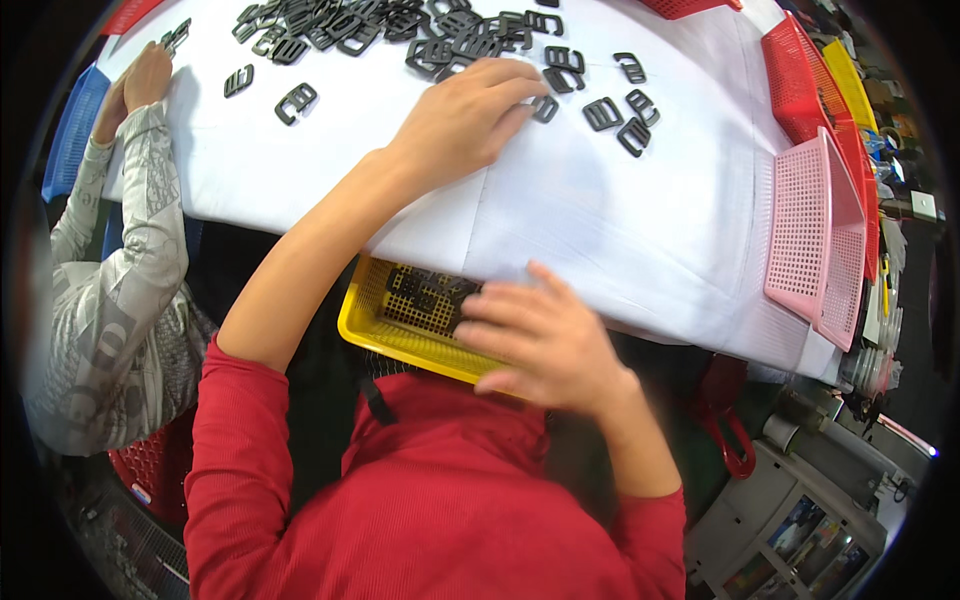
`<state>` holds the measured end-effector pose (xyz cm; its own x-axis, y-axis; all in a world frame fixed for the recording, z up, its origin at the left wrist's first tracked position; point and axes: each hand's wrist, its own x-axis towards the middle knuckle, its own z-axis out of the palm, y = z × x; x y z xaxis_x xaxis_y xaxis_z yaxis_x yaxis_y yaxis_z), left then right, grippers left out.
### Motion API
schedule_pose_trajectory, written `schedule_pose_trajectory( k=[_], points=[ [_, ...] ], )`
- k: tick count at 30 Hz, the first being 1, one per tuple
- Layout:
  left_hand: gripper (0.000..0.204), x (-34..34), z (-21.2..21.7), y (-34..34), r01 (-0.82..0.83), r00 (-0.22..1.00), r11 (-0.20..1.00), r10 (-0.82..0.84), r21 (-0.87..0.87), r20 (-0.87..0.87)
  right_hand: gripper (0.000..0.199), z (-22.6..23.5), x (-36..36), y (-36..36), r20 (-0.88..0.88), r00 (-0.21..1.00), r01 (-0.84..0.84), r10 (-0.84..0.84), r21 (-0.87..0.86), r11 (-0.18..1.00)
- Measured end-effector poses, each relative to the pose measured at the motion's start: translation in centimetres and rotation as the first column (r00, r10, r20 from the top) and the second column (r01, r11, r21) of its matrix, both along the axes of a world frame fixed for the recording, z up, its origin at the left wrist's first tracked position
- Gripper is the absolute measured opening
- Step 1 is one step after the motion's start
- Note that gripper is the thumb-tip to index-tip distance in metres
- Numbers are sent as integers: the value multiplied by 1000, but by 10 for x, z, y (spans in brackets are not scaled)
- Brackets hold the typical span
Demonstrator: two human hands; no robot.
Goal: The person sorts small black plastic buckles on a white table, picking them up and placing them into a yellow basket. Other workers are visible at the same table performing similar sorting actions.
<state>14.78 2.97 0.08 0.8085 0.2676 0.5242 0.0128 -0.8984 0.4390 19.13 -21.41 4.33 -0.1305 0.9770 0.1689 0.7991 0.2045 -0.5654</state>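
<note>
My left hand [470,115] lies palm down on the white cloth-covered table [620,220], its fingers spread over black plastic buckles [545,105] at the edge of a large scattered pile [400,30]. Nothing shows as gripped in it. My right hand [540,340] hovers, slightly blurred, over a yellow mesh basket [385,325] that sits below the table's near edge on my lap. Its fingers are apart, and nothing is visible in it. Several black buckles [425,295] lie inside the basket.
A pink mesh basket [815,235] leans at the table's right edge, with red baskets [800,70] behind it. A co-worker in a grey patterned sleeve [140,220] sits at the left, one hand [145,75] on the table by a blue basket [70,120].
</note>
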Motion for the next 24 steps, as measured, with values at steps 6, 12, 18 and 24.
schedule_pose_trajectory(
  k=[6,12,18,24],
  points=[
    [48,76,-12,1,-8,974,969,64,248,-218,45,-25,161,75,-3,766,619,-643,270,737],
    [42,57,-18,-4,84,965,986,-45,143,-258,43,-63,199,107,124,859,483,-497,124,867],
    [34,-11,-5,-38,181,973,983,-184,-35,-142,38,-31,125,58,-53,934,353,-352,4,936],
    [28,-46,2,-55,204,974,979,-205,-24,-93,30,-29,105,36,42,891,440,-452,159,884]
  ],
)
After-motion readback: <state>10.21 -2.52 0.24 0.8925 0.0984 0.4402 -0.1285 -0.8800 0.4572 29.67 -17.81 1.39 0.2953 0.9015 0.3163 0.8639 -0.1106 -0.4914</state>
